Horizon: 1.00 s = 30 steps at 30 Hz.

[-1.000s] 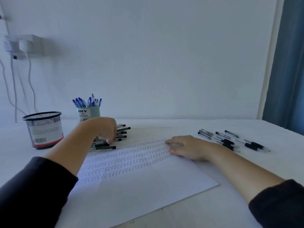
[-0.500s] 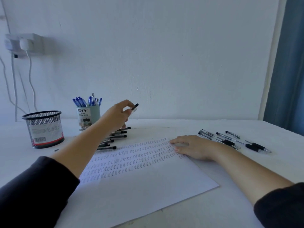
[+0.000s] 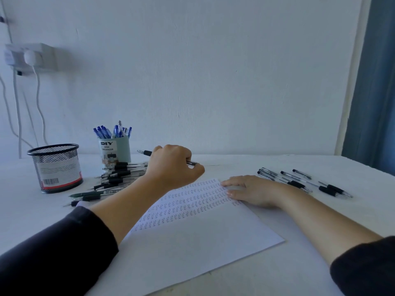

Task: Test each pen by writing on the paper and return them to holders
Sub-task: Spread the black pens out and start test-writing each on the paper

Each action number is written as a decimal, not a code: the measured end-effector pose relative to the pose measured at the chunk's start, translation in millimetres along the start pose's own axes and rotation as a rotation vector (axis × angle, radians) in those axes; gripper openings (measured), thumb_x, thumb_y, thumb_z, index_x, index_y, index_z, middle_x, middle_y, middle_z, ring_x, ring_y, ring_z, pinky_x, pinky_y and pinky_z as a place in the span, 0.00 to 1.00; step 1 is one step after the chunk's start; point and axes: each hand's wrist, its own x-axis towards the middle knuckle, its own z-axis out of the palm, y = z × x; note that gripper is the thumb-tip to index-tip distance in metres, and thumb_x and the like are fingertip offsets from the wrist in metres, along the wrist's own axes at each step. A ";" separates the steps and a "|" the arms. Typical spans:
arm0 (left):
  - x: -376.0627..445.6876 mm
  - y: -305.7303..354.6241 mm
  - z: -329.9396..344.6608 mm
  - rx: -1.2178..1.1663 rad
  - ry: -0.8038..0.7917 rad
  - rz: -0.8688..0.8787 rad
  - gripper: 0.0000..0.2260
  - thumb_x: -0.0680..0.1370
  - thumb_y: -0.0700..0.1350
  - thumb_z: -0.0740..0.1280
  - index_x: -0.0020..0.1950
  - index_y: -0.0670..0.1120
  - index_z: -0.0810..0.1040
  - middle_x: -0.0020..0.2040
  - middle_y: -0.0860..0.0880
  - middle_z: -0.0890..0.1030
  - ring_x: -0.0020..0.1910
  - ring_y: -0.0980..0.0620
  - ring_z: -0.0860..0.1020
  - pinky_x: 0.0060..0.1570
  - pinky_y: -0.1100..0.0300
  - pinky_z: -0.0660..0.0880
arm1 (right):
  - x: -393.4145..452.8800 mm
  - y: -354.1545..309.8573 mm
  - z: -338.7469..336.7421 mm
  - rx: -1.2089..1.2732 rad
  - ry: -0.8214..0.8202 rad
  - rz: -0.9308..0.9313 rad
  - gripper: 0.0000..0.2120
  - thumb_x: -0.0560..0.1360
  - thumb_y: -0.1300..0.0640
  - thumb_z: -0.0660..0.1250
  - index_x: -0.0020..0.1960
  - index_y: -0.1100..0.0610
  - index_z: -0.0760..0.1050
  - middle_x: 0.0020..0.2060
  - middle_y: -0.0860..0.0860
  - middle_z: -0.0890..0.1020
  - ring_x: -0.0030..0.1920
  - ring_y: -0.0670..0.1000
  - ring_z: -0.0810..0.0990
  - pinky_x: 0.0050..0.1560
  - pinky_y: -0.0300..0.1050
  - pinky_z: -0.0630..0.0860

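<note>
Gripping a black pen [image 3: 147, 153] above the paper [image 3: 192, 231] with rows of "Test", the left hand [image 3: 173, 167] curls beside the "DIY DESK ORGANIZER" cup [image 3: 115, 150]; right hand [image 3: 252, 189] presses flat, fingers together.

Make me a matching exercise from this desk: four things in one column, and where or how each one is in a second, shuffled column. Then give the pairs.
Things:
1. left hand
2. right hand
3. mesh holder
4. DIY organizer cup

States:
A. holds blue pens
B. lies flat on the paper's far corner
C. grips a black pen above the paper
D. stands at far left, no pens showing above its rim

Pairs: 1-C, 2-B, 3-D, 4-A
</note>
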 end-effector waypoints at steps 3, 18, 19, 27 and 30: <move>2.1 -1.0 3.3 0.043 0.014 0.034 0.20 0.70 0.62 0.60 0.33 0.45 0.72 0.32 0.52 0.69 0.30 0.53 0.67 0.40 0.59 0.63 | -3.1 -1.3 -2.7 0.011 -0.018 0.007 0.20 0.80 0.48 0.59 0.72 0.42 0.65 0.74 0.44 0.61 0.74 0.46 0.59 0.69 0.39 0.55; -4.2 37.6 -6.8 -1.075 -0.145 -0.570 0.20 0.80 0.55 0.60 0.45 0.38 0.79 0.36 0.41 0.82 0.28 0.49 0.78 0.25 0.61 0.74 | -9.5 5.0 -16.0 0.160 -0.115 0.059 0.21 0.76 0.53 0.66 0.66 0.37 0.70 0.73 0.43 0.64 0.72 0.46 0.62 0.65 0.38 0.57; -6.3 40.4 -6.1 -1.160 -0.206 -0.625 0.15 0.79 0.50 0.64 0.44 0.38 0.78 0.35 0.41 0.81 0.27 0.50 0.77 0.25 0.61 0.74 | -9.7 5.2 -16.3 0.185 -0.119 0.068 0.21 0.76 0.54 0.67 0.65 0.37 0.71 0.72 0.43 0.65 0.72 0.46 0.63 0.63 0.37 0.57; -21.5 71.8 8.8 -1.196 -0.336 -0.642 0.08 0.73 0.36 0.63 0.34 0.42 0.71 0.28 0.43 0.75 0.22 0.51 0.68 0.22 0.66 0.61 | -10.1 4.9 -16.0 0.249 -0.124 0.086 0.16 0.75 0.54 0.68 0.57 0.35 0.72 0.71 0.43 0.66 0.69 0.47 0.66 0.69 0.45 0.63; -22.3 74.6 13.0 -1.106 -0.352 -0.589 0.06 0.71 0.36 0.63 0.34 0.42 0.73 0.29 0.43 0.78 0.23 0.51 0.70 0.23 0.65 0.62 | -9.0 5.5 -15.6 0.246 -0.126 0.084 0.17 0.74 0.54 0.68 0.58 0.35 0.74 0.68 0.42 0.69 0.67 0.48 0.69 0.69 0.49 0.65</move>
